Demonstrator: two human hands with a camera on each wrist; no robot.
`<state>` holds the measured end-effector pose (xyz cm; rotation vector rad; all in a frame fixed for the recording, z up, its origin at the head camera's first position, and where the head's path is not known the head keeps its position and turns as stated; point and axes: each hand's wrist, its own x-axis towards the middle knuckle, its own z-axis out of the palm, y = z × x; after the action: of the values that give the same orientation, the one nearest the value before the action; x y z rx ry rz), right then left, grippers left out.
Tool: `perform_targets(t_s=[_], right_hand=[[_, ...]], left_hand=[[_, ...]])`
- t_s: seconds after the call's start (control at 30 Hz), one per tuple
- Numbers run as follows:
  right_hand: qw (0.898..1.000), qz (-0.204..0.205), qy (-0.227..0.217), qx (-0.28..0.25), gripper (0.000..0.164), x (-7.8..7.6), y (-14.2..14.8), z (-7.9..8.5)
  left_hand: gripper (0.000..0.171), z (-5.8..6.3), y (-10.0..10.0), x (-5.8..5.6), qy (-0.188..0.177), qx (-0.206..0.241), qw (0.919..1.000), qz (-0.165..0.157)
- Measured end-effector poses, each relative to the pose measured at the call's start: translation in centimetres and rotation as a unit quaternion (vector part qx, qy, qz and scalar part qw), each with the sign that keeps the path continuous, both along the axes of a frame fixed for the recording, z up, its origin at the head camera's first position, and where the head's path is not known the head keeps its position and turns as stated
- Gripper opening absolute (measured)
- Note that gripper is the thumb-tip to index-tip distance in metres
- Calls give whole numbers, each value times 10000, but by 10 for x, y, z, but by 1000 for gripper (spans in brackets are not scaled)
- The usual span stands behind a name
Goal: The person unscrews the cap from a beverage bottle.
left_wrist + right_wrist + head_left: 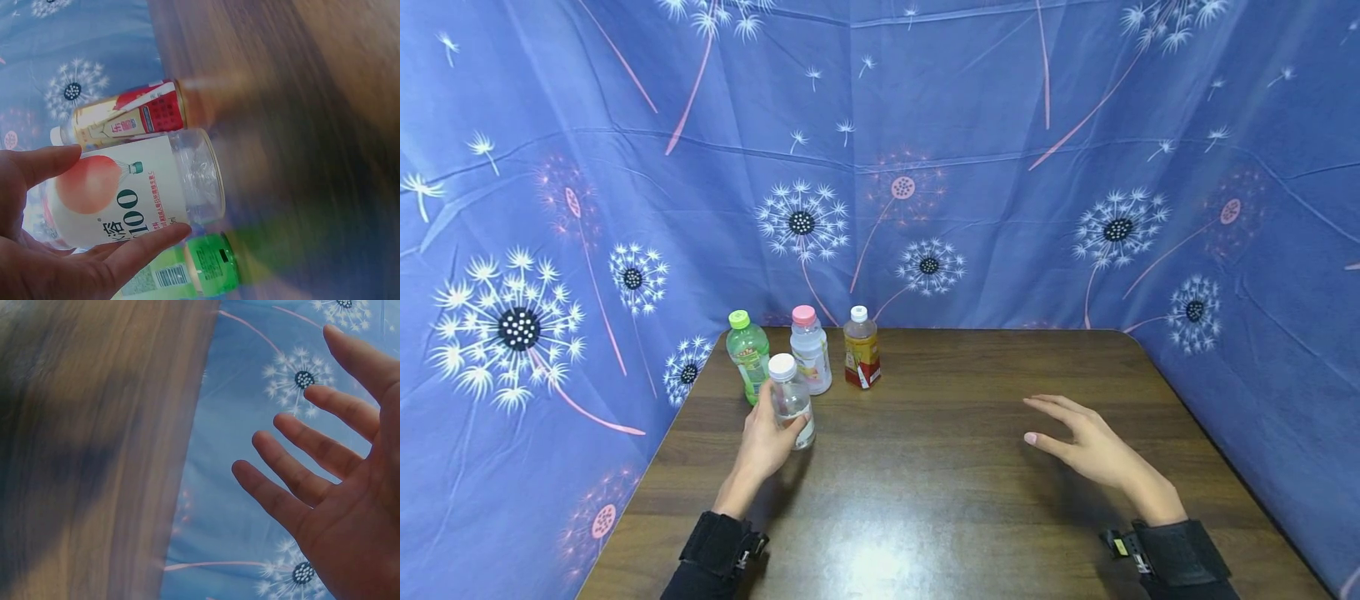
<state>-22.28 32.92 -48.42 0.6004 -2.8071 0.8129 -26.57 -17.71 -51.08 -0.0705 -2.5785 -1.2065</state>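
Note:
My left hand (763,448) grips a clear plastic bottle (789,398) with a white cap, thumb on one side and fingers on the other. In the left wrist view its white label (147,169) shows a peach-coloured round picture and "100". Whether its base touches the table cannot be told. Just behind it stand a green bottle (747,350) with a lime cap and a whitish bottle (809,350) with a pink cap. My right hand (1093,446) hovers over the table's right side, fingers spread and relaxed, holding nothing; the right wrist view shows the palm (353,540).
A bottle with a yellow and red label (862,354) and a white cap stands to the right of the pink-capped one. Everything is on a brown wooden table (955,433). A blue dandelion-print cloth (992,275) hangs behind the table and along both sides.

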Motion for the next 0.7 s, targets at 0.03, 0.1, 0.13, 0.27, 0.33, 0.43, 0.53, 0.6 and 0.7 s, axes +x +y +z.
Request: perform_targets(t_s=[0.03,0.1,0.13,0.27,0.33,0.43,0.53,0.6,0.7], right_hand=[[10000,-23,-21,19,60,0,2,-1],[9999,-77,-49,63,60,2,5,-3],[9999,-102,-71,89,60,2,7,-4],[9995,-209,-137,187,61,5,14,-8],[9992,-263,-189,237,62,5,17,-10],[9986,-333,-268,308,63,6,22,-14],[9980,-389,-333,366,64,6,26,-17],[9976,-438,-359,395,64,6,27,-18],[9971,-510,-397,410,65,7,29,-20]], left_hand=[[81,0,-1,0,10,-17,10000,15],[80,-1,-3,-1,17,-56,10000,26],[80,-2,-4,-2,12,-54,10000,24],[85,-4,-10,-5,-125,-79,9999,66],[87,-4,-13,-7,-193,-70,9997,109],[89,-4,-16,-10,-248,-101,9995,165],[88,-3,-19,-12,-284,-124,9994,167],[91,-3,-20,-13,-290,-134,9994,162],[94,-3,-21,-14,-324,-123,9993,161]])
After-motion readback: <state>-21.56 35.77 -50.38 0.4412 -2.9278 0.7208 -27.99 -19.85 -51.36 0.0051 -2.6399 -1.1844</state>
